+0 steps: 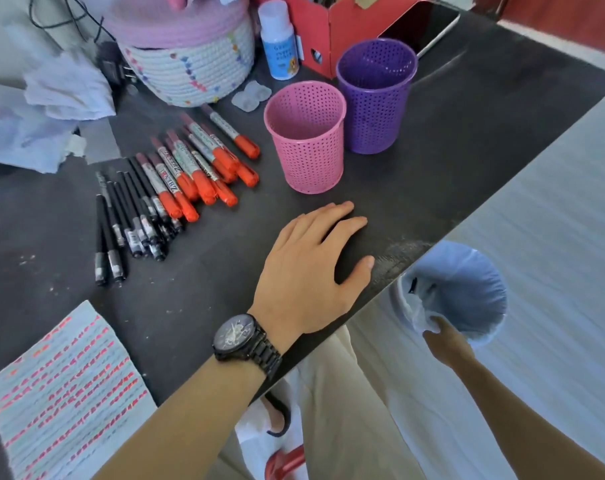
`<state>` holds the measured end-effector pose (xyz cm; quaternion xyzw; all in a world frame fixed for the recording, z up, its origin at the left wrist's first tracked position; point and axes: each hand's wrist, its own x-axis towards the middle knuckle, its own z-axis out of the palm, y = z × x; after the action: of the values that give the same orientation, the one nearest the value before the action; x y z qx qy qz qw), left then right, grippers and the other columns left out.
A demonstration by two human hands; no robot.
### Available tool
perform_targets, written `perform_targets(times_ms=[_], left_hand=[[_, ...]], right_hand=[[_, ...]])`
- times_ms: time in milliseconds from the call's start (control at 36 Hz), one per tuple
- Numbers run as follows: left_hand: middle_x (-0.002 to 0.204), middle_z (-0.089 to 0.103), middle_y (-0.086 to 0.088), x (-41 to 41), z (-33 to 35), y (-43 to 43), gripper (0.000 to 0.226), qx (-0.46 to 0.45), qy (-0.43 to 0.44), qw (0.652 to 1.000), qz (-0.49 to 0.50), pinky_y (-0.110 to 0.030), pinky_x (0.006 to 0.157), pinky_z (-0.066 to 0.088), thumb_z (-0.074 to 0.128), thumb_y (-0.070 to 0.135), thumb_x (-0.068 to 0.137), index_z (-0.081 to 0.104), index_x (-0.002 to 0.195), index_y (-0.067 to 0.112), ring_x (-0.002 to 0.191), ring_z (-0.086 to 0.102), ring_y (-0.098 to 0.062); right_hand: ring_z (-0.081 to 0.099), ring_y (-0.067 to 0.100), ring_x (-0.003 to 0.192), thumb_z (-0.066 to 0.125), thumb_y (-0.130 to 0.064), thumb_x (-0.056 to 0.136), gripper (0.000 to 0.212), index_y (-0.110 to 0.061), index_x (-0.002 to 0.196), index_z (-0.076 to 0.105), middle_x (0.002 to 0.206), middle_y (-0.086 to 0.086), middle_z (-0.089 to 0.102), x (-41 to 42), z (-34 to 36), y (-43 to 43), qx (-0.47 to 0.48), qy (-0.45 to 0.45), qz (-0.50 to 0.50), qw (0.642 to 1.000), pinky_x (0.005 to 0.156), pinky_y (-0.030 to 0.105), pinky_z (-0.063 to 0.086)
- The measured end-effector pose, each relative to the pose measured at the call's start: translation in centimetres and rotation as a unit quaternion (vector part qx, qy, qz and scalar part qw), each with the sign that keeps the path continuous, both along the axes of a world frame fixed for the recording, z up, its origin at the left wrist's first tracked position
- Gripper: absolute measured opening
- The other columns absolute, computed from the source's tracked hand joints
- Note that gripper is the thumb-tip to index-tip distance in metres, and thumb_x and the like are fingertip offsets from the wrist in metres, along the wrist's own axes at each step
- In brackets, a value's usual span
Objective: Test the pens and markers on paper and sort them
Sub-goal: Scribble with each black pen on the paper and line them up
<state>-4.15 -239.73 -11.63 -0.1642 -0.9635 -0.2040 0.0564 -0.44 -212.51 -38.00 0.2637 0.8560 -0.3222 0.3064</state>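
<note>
Dark, scuffed tabletop (450, 168): your left hand (308, 268) lay flat, fingers spread, empty. Right hand (446, 341) was at the crinkly blue bin liner (467, 271); grip unclear. Glossy red-capped markers (204, 168) & slim black pens (131, 216) lay rowed beside the perforated pink cup (306, 140) & purple cup (377, 98). The step needed short, light strokes per pen on the paper (62, 393).

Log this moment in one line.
left hand: flat on table | right hand: grips bin liner | markers, pens: on table | pink cup, purple cup: upright

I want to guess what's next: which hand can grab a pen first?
Probably left. The left hand lies open on the table near the black pens and red markers. The right hand is down at the blue bin, off the table.
</note>
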Motion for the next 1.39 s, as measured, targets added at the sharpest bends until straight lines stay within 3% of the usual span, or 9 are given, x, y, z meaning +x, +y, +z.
perform_targets(times_ms=[139, 278, 417, 500, 611, 778, 889, 1056, 1389], left_hand=[[0.15, 0.05, 0.007, 0.4, 0.0, 0.3, 0.047, 0.018, 0.0, 1.0, 0.007, -0.027, 0.12, 0.024, 0.057, 0.044, 0.095, 0.06, 0.137, 0.024, 0.141, 0.04, -0.012], [0.142, 0.058, 0.005, 1.3, 0.2, -0.6, 0.034, 0.058, 0.002, 0.998, 0.015, -0.028, 0.117, 0.03, 0.061, 0.029, 0.095, 0.068, 0.128, 0.021, 0.137, 0.048, -0.013], [0.133, 0.06, 0.016, 3.5, 1.7, -4.7, 0.03, 0.048, 0.019, 0.998, 0.04, -0.03, 0.109, 0.04, 0.052, 0.035, 0.097, 0.066, 0.124, 0.034, 0.127, 0.051, -0.006], [0.126, 0.063, 0.013, 4.7, 3.1, -8.9, 0.026, 0.05, 0.055, 0.993, 0.094, -0.036, 0.102, 0.046, 0.055, 0.033, 0.096, 0.068, 0.118, 0.031, 0.121, 0.055, -0.01], [0.117, 0.065, 0.011, 5.7, 4.8, -14.9, 0.022, 0.039, 0.07, 0.969, 0.235, -0.037, 0.096, 0.049, 0.061, 0.027, 0.094, 0.07, 0.113, 0.03, 0.111, 0.059, -0.015], [0.131, 0.058, 0.004, 5.8, 5.9, -21.8, 0.038, -0.054, -0.064, 0.902, 0.423, -0.039, 0.1, 0.041, 0.047, 0.043, 0.097, 0.056, 0.132, 0.03, 0.124, 0.051, -0.024], [0.129, 0.06, 0.0, 5.8, 5.0, -23.3, 0.045, -0.089, -0.123, 0.882, 0.447, -0.042, 0.101, 0.039, 0.041, 0.051, 0.097, 0.057, 0.132, 0.028, 0.123, 0.052, -0.025], [0.118, 0.06, 0.001, 4.8, 4.1, -23.9, 0.044, -0.117, -0.118, 0.884, 0.437, -0.042, 0.095, 0.04, 0.041, 0.059, 0.095, 0.061, 0.117, 0.027, 0.115, 0.054, -0.025], [0.118, 0.052, -0.003, 3.0, 3.7, -24.7, 0.039, -0.182, -0.127, 0.871, 0.438, -0.037, 0.077, 0.036, 0.041, 0.041, 0.092, 0.061, 0.113, 0.015, 0.109, 0.052, -0.027]], right_hand=[[0.06, 0.026, 0.107, 0.057, -0.015, 0.1, 0.041, -0.016, 0.141, 0.052, 0.135, 0.011, 0.059, 1.9, 6.4, -0.7, -0.079, 0.112, -0.053, 0.989, 0.092, 0.039, 0.05], [0.062, 0.031, 0.107, 0.054, -0.003, 0.101, 0.027, -0.008, 0.125, 0.064, 0.117, 0.01, 0.066, 3.5, 15.0, -3.7, -0.173, 0.211, -0.123, 0.954, 0.084, 0.016, 0.042], [0.066, -0.007, 0.073, 0.064, 0.0, 0.093, 0.018, -0.012, 0.104, 0.073, 0.092, -0.001, 0.074, 5.0, 24.6, -6.9, -0.227, 0.324, -0.095, 0.914, 0.066, -0.001, 0.045], [0.063, -0.013, 0.087, 0.063, -0.011, 0.094, 0.018, -0.019, 0.106, 0.073, 0.102, 0.004, 0.074, 5.4, 28.6, -9.2, -0.26, 0.356, -0.013, 0.898, 0.082, 0.005, 0.046], [0.071, 0.0, 0.079, 0.07, 0.003, 0.087, 0.029, -0.025, 0.087, 0.076, 0.083, -0.006, 0.078, 4.7, 30.8, -13.6, -0.251, 0.458, 0.039, 0.852, 0.074, 0.015, 0.052], [0.055, 0.003, 0.12, 0.075, -0.017, 0.087, 0.027, -0.032, 0.109, 0.072, 0.124, -0.021, 0.064, 0.3, 30.5, -21.1, -0.17, 0.483, 0.287, 0.81, 0.102, 0.013, 0.036], [0.022, 0.004, 0.147, 0.052, -0.046, 0.099, 0.045, -0.034, 0.142, 0.05, 0.153, -0.019, 0.038, -2.1, 28.5, -25.4, -0.061, 0.426, 0.427, 0.795, 0.118, 0.023, 0.019], [0.017, 0.01, 0.152, 0.033, -0.054, 0.099, 0.055, -0.034, 0.151, 0.04, 0.163, -0.011, 0.028, -2.0, 25.9, -27.7, 0.021, 0.435, 0.471, 0.767, 0.124, 0.033, 0.012], [0.013, -0.001, 0.15, 0.038, -0.059, 0.096, 0.053, -0.044, 0.147, 0.041, 0.16, -0.024, 0.025, -2.5, 25.6, -27.4, 0.009, 0.428, 0.466, 0.775, 0.119, 0.022, 0.001]])
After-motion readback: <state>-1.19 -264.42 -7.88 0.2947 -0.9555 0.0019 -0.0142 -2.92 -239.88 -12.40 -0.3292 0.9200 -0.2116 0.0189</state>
